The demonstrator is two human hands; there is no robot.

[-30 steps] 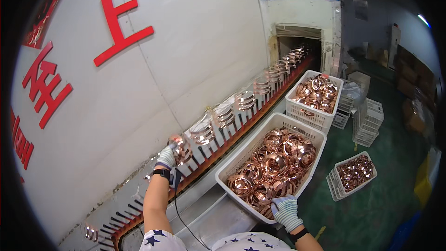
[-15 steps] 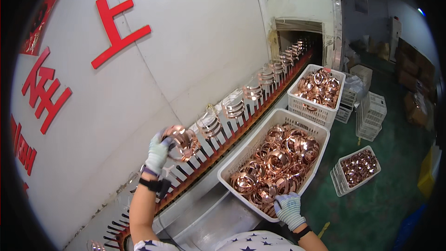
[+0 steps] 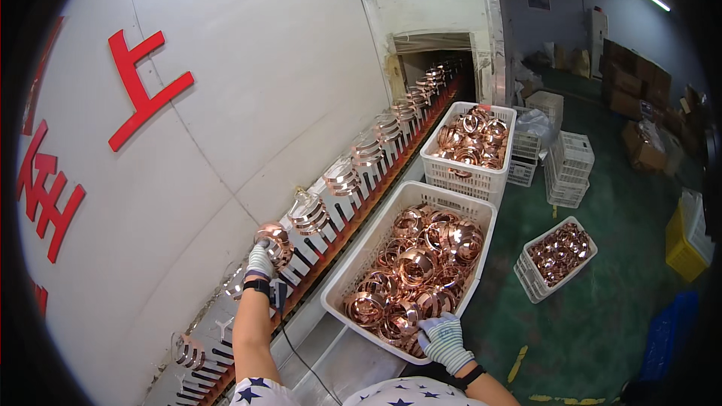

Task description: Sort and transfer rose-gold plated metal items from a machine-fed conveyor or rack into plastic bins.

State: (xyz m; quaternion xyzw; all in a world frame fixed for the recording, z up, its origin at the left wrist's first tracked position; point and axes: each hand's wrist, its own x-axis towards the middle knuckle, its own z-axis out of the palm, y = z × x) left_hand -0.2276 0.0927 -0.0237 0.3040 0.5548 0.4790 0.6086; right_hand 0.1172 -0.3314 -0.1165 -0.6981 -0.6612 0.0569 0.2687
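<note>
My left hand (image 3: 260, 262), in a striped glove, is closed on a bundle of shiny copper-coloured rings (image 3: 277, 246) above the conveyor rail, close to the wall. Similar ring stacks (image 3: 308, 214) hang on upright holders farther along the line. My right hand (image 3: 447, 341), gloved too, rests at the near right corner of a large white basket (image 3: 331, 302), with curled fingers over the rings' edge. Whatever those fingers grip is hidden. Loose copper-coloured rings (image 3: 415, 265) fill this basket.
The conveyor (image 3: 320, 265) with its dark pegs runs into a tunnel opening (image 3: 451, 79). Another white basket of rings (image 3: 466, 169) stands behind the large one. On the green floor are a smaller ring basket (image 3: 531, 280), stacked white crates (image 3: 569, 169) and a yellow bin (image 3: 686, 244).
My view has shifted, so wall and baskets sit farther left in the picture. My left hand has carried its rings closer to the conveyor holders. My right hand stays at the basket corner.
</note>
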